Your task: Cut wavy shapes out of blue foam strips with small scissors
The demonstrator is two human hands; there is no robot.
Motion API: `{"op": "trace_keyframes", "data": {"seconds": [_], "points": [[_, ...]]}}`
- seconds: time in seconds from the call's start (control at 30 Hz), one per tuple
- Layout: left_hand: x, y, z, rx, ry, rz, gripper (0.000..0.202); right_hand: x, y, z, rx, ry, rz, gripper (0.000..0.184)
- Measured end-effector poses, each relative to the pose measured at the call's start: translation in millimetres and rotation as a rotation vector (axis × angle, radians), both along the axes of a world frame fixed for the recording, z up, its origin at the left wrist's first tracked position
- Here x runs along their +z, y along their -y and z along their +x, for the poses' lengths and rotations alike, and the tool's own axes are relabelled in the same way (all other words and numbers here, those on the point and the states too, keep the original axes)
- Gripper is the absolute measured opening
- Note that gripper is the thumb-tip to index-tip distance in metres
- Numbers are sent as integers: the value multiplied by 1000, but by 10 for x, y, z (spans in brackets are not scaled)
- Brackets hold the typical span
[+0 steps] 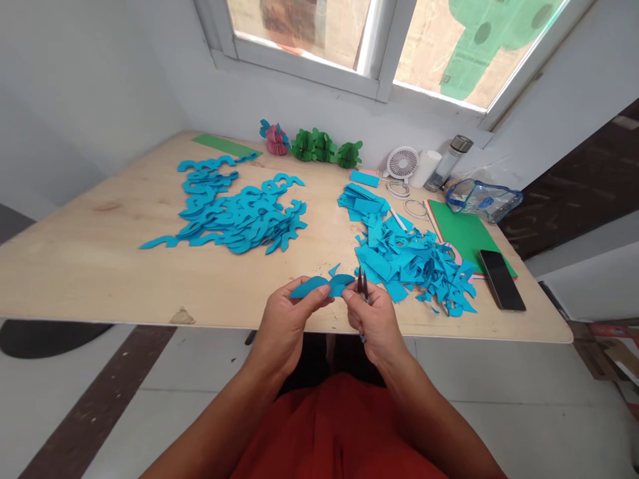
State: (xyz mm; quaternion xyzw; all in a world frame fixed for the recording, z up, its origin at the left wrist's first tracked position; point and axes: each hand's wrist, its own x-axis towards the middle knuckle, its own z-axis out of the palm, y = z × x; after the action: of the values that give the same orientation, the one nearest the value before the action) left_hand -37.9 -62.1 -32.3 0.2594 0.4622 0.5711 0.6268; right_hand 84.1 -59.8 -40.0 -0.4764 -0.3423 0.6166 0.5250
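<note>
Between both hands, over the table's front edge, is a blue paper cutout (310,287) with a wavy outline. My left hand (287,316) pinches its left part between thumb and fingers. At its right end, the thumb and fingertips of my right hand (372,316) close on the paper. That same hand also holds a pair of scissors (363,285), dark blades pointing up and away, handles mostly hidden in the palm. A small pointed blue scrap (334,269) shows just beyond the cutout; whether it is joined to it I cannot tell.
Wavy blue cutouts (239,216) lie heaped at left, blue scraps (404,253) at right. Along the wall stand green paper ornaments (322,145), a small fan (402,163) and a bottle (450,163). A phone (502,279) lies at the right on the table (120,266).
</note>
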Motion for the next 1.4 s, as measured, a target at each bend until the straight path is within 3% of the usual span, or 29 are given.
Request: {"op": "trace_keyframes", "data": {"seconds": [0.2,0.33,0.47,1.4], "points": [[-18,-22,-44,-14,-110,-3,17,12,-32,66,37,-24,38,22],[7,-25,26,81,11,50,15,-24,43,44,54,-64,104,32],[57,-27,104,132,113,36,16,-100,124,-20,104,-86,64,36],[99,-54,171,107,-15,30,16,-94,94,-99,142,-60,32,39]]}}
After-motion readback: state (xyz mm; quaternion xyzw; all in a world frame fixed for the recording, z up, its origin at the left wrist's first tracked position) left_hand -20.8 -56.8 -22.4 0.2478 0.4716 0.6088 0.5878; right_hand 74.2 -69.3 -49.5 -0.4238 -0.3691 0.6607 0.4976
